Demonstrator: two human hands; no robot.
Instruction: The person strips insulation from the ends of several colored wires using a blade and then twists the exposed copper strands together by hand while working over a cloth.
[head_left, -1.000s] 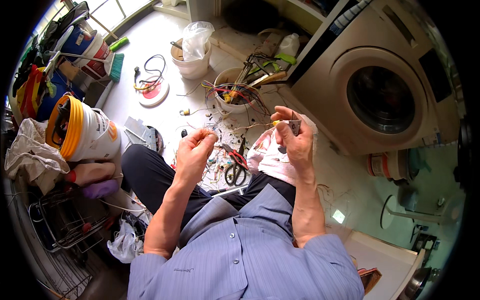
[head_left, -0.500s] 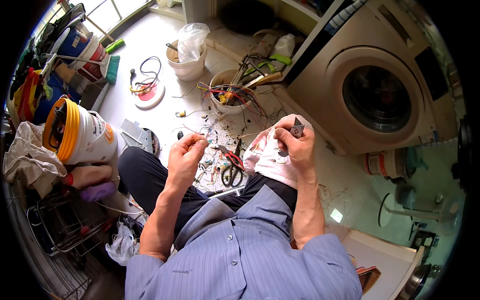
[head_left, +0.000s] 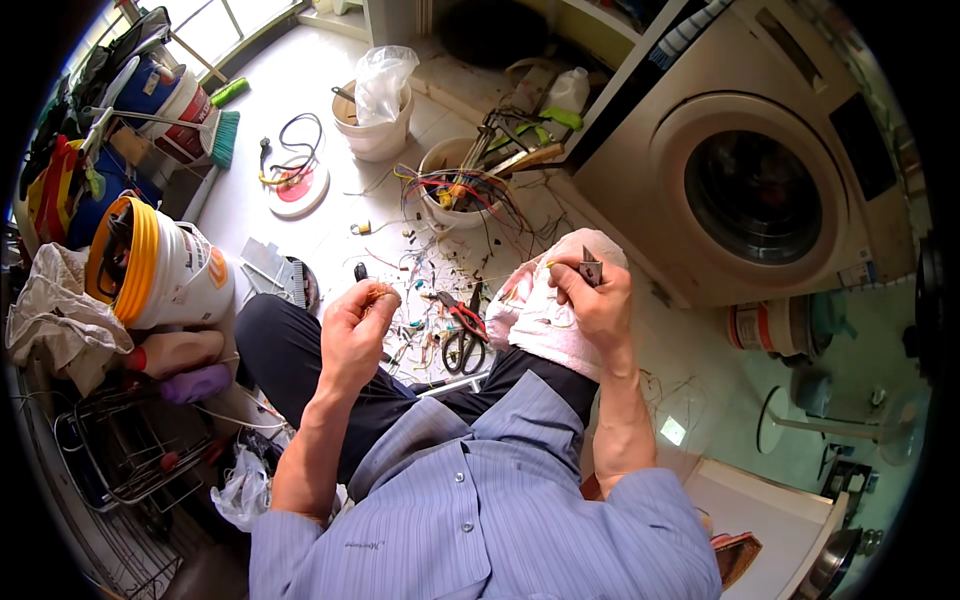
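Above the littered floor (head_left: pixel 300 235), left hand (head_left: pixel 355 325) pinches a copper strand (head_left: pixel 380 292); right hand (head_left: pixel 595 300), over a pink cloth (head_left: pixel 545 325), grips a small blade (head_left: pixel 590 270), mostly hidden by its fingers.

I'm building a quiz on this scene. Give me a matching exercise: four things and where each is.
Things:
1. scissors
2. broom
3. plastic bag
4. blade

Places:
A. in the white tub
B. in the right hand
C. floor, between the knees
D. far left, by the paint buckets

Pairs: 1-C, 2-D, 3-A, 4-B
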